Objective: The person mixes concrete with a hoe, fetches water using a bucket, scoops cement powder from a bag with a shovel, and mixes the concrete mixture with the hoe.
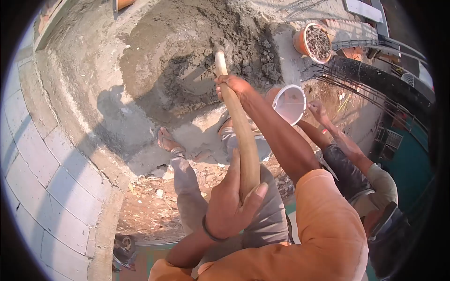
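Observation:
My right hand is wrapped around the pale wooden handle of a hoe, well up toward its far end. My left hand cups the near end of the handle, which lies between the thumb and the fingers. One finger stretches along the wood and the thumb sticks out to the side; the other fingers are hidden. The mortar-coated head of the hoe sits in a patch of wet grey mortar, and its blade is hard to make out.
An orange bucket of gravel-like pieces and a white bucket stand to the right. Another person is close on my right, with a hand near the white bucket. Steel bars lie beyond. A pale block wall runs along the left.

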The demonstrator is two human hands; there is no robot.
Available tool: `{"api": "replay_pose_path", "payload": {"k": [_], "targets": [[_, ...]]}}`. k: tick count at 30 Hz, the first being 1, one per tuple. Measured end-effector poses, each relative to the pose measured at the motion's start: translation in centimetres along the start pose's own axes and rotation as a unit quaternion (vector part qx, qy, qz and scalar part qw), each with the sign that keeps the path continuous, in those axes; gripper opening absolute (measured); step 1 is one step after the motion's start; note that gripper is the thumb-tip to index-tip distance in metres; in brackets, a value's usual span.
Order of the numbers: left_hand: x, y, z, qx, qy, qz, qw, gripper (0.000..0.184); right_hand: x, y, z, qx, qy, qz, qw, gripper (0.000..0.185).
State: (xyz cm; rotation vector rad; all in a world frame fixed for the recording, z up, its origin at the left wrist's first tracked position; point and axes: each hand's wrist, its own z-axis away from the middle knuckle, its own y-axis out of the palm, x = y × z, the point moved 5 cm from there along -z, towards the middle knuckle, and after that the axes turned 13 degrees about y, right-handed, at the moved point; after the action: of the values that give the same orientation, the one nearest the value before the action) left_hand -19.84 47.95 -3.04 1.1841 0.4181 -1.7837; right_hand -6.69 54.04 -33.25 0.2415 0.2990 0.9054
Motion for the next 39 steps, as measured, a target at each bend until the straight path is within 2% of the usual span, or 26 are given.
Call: {"api": "replay_pose_path", "payload": {"k": [3, 5, 9, 12, 14, 16, 18, 19, 23, 26, 29, 31, 33, 34, 35, 37, 39], "targets": [[-3.6, 1.3, 0.6, 0.032, -0.002, 0.007, 0.999, 0.089, 0.4, -0.6, 4.2, 0.014, -0.04, -0.044, 0.998, 0.013], [-6.0, 2.6, 0.5, 0.058, 0.033, -0.02, 0.998, 0.09, 0.2, -0.7, 6.1, 0.037, -0.025, -0.085, 0.995, 0.011], [-9.0, 5.0, 0.8, 0.138, 0.089, -0.07, 0.984, 0.098, 0.8, -2.2, 11.9, 0.022, -0.053, -0.118, 0.991, 0.011], [-11.5, 6.7, 1.9, 0.18, 0.076, -0.083, 0.977, 0.106, 0.2, -3.8, 15.9, 0.036, -0.052, -0.155, 0.986, 0.013], [-12.1, 7.8, 3.3, 0.213, 0.016, -0.061, 0.975, 0.109, -0.5, -4.7, 18.8, 0.012, -0.048, -0.165, 0.985, 0.015], [-14.2, 9.1, 3.7, 0.251, 0.031, -0.078, 0.964, 0.109, -1.0, -6.1, 21.4, 0.023, -0.049, -0.215, 0.975, 0.013], [-17.9, 10.8, 3.0, 0.291, 0.109, -0.131, 0.942, 0.107, -1.3, -8.1, 24.0, 0.072, -0.025, -0.228, 0.971, 0.012], [-18.3, 12.0, 2.8, 0.214, 0.253, -0.115, 0.936, 0.104, -1.3, -9.1, 25.2, 0.083, -0.022, -0.23, 0.969, 0.01], [-19.9, 15.6, 3.0, 0.261, 0.203, -0.11, 0.937, 0.102, -1.7, -13.5, 29.5, 0.106, 0.008, -0.274, 0.956, 0.01], [-18.6, 16.4, 4.8, 0.333, 0.136, -0.09, 0.929, 0.101, -2.8, -16.0, 32.2, 0.054, 0.001, -0.23, 0.972, 0.012], [-14.0, 13.9, 7.5, 0.33, 0.119, -0.072, 0.934, 0.096, -5.0, -16.4, 32.8, -0.056, -0.116, -0.223, 0.966, 0.013], [-6.8, 10.6, 10.0, 0.403, 0.011, -0.168, 0.899, 0.089, -7.5, -17.0, 30.2, -0.152, -0.19, -0.214, 0.946, 0.014], [1.5, 6.5, 11.3, 0.374, -0.044, -0.177, 0.909, 0.081, -10.3, -17.7, 25.5, -0.222, -0.244, -0.218, 0.919, 0.017], [6.0, 4.2, 11.5, 0.353, -0.01, -0.261, 0.899, 0.076, -11.7, -18.2, 22.3, -0.246, -0.258, -0.227, 0.906, 0.02], [10.5, 2.3, 11.7, 0.33, 0.02, -0.338, 0.881, 0.071, -12.8, -19.1, 18.5, -0.244, -0.265, -0.24, 0.902, 0.019], [18.9, -0.4, 10.7, 0.307, -0.063, -0.451, 0.835, 0.065, -14.2, -19.8, 13.8, -0.244, -0.271, -0.252, 0.896, 0.019], [26.9, -2.5, 9.4, 0.283, -0.052, -0.468, 0.835, 0.056, -14.2, -19.9, 11.2, -0.251, -0.284, -0.262, 0.888, 0.023]]}}
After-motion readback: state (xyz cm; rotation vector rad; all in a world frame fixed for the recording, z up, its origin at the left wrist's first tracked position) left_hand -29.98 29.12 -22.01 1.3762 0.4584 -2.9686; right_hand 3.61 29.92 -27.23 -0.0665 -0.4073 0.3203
